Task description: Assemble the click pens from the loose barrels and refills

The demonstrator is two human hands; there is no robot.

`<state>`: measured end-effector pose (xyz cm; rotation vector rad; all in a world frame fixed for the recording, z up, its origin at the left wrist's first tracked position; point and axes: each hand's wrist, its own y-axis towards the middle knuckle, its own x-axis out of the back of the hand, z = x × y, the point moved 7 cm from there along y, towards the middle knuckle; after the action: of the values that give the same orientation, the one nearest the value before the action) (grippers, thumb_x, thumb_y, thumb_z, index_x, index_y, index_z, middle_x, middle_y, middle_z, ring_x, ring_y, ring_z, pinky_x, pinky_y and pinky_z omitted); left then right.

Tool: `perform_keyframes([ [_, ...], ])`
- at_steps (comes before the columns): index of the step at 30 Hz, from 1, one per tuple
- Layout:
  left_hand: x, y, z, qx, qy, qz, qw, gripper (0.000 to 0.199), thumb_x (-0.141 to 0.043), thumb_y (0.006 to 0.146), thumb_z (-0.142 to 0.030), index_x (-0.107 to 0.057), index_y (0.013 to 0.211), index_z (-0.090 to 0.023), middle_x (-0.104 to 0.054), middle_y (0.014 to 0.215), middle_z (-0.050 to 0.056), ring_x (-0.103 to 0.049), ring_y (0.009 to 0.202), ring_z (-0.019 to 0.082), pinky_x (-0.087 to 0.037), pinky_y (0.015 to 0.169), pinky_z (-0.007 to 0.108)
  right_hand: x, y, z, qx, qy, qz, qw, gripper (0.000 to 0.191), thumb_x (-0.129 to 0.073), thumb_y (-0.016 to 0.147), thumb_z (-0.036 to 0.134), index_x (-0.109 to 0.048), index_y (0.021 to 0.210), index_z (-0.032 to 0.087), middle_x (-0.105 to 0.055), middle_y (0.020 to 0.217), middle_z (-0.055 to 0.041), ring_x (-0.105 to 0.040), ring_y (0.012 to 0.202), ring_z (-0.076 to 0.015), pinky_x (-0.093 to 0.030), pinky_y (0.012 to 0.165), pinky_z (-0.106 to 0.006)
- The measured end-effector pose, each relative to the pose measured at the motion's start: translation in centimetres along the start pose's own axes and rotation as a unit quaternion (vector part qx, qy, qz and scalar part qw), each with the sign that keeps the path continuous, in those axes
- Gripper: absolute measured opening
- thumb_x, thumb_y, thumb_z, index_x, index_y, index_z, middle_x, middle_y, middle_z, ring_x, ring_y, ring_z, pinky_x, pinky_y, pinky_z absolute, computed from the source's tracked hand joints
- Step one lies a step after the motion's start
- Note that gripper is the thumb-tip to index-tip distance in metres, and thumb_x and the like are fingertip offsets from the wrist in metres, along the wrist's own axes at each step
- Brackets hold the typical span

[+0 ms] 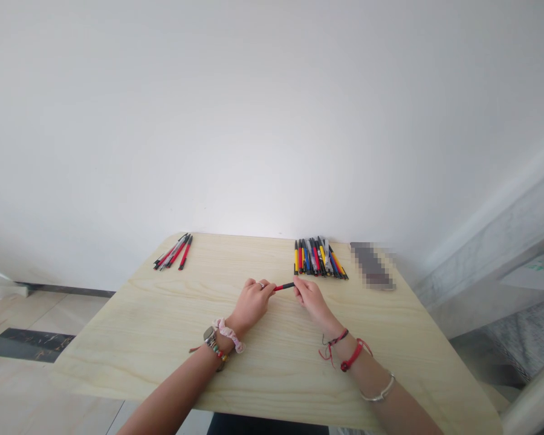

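Observation:
A red and black pen (284, 286) is stretched between my two hands, above the middle of the wooden table. My left hand (254, 301) has its fingers closed on the red end. The black end is pinched in the fingers of my right hand (312, 298). Behind my right hand lies a row of pens (318, 258) in yellow, red, blue, black and grey. On the far left of the table rests a smaller group of pens (171, 252), red and grey with black parts.
A blurred-out dark flat object (372, 266) lies at the back right of the table (131, 338). A white wall (254, 121) rises behind the table's back edge. Tiled floor shows at the left.

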<state>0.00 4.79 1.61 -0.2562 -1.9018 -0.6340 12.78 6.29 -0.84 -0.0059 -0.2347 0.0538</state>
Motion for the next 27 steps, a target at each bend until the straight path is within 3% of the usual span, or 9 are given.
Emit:
perform_keyframes([
  [6, -0.5, 0.0, 0.4, 0.038, -0.194, 0.094, 0.976, 0.024, -0.040, 0.077, -0.015, -0.063, 0.080, -0.016, -0.061, 0.064, 0.001, -0.052, 0.060, 0.011, -0.038, 0.063, 0.021, 0.6, -1.1, 1.8, 0.072, -0.107, -0.046, 0.991, 0.043, -0.030, 0.079, 0.047, -0.032, 0.046, 0.020, -0.033, 0.038, 0.0049, -0.031, 0.037, -0.0085, -0.024, 0.039, -0.023],
  [11, -0.8, -0.8, 0.9, 0.059, -0.356, 0.193, 0.912, 0.024, -0.043, 0.076, -0.021, -0.064, 0.080, -0.011, -0.059, 0.061, 0.000, -0.050, 0.053, 0.009, -0.039, 0.054, 0.019, 0.1, -2.1, 3.4, 0.130, -0.143, -0.009, 0.981, 0.040, -0.029, 0.082, 0.040, -0.031, 0.047, 0.020, -0.032, 0.041, 0.0052, -0.030, 0.040, -0.0085, -0.024, 0.042, -0.023],
  [14, -1.1, -1.3, 1.0, 0.050, -0.387, 0.254, 0.885, 0.026, -0.042, 0.078, -0.026, -0.063, 0.083, -0.011, -0.059, 0.061, 0.001, -0.051, 0.052, 0.009, -0.038, 0.050, 0.019, -0.4, -2.1, 3.8, 0.147, -0.142, 0.034, 0.978, 0.040, -0.029, 0.083, 0.038, -0.032, 0.048, 0.020, -0.032, 0.042, 0.0055, -0.031, 0.040, -0.0083, -0.025, 0.044, -0.023],
  [15, -1.1, -1.2, 1.2, 0.049, -0.368, 0.245, 0.896, 0.026, -0.041, 0.079, -0.026, -0.063, 0.084, -0.011, -0.060, 0.061, 0.001, -0.052, 0.054, 0.010, -0.038, 0.052, 0.020, -0.6, -1.9, 3.6, 0.146, -0.139, 0.051, 0.978, 0.039, -0.029, 0.083, 0.037, -0.034, 0.048, 0.019, -0.032, 0.042, 0.0055, -0.032, 0.041, -0.0083, -0.026, 0.044, -0.022],
  [17, -0.4, -0.5, 1.9, 0.051, -0.280, 0.170, 0.944, 0.025, -0.041, 0.080, -0.024, -0.063, 0.085, -0.014, -0.062, 0.068, 0.003, -0.054, 0.062, 0.012, -0.040, 0.061, 0.023, -0.9, -1.3, 3.0, 0.130, -0.140, 0.075, 0.979, 0.037, -0.031, 0.083, 0.035, -0.041, 0.052, 0.019, -0.033, 0.042, 0.0057, -0.034, 0.042, -0.0089, -0.028, 0.045, -0.022],
  [20, 0.7, 0.3, 2.6, 0.050, -0.113, 0.051, 0.991, 0.021, -0.044, 0.079, -0.024, -0.061, 0.090, -0.017, -0.063, 0.088, 0.006, -0.055, 0.079, 0.017, -0.035, 0.078, 0.032, -0.4, -0.2, 2.0, 0.123, -0.193, 0.042, 0.973, 0.030, -0.036, 0.081, 0.031, -0.053, 0.061, 0.017, -0.043, 0.048, 0.0033, -0.042, 0.049, -0.0108, -0.033, 0.050, -0.022],
  [23, 0.5, 0.4, 4.0, 0.059, -0.039, 0.034, 0.997, 0.024, -0.052, 0.075, -0.027, -0.057, 0.097, -0.020, -0.061, 0.099, 0.006, -0.053, 0.090, 0.019, -0.031, 0.084, 0.036, 0.0, 0.5, 1.6, 0.144, -0.258, 0.009, 0.956, 0.015, -0.047, 0.076, 0.022, -0.059, 0.070, 0.016, -0.053, 0.065, -0.0012, -0.049, 0.062, -0.0132, -0.038, 0.060, -0.024],
  [27, 0.9, -0.4, 8.3, 0.126, -0.031, 0.021, 0.991, 0.021, -0.056, 0.070, -0.026, -0.059, 0.090, -0.022, -0.061, 0.097, 0.004, -0.053, 0.092, 0.019, -0.034, 0.083, 0.034, 0.0, 1.1, 1.1, 0.149, -0.327, 0.011, 0.933, 0.013, -0.052, 0.072, 0.018, -0.061, 0.081, 0.018, -0.053, 0.078, -0.0039, -0.052, 0.072, -0.0155, -0.041, 0.068, -0.028],
])
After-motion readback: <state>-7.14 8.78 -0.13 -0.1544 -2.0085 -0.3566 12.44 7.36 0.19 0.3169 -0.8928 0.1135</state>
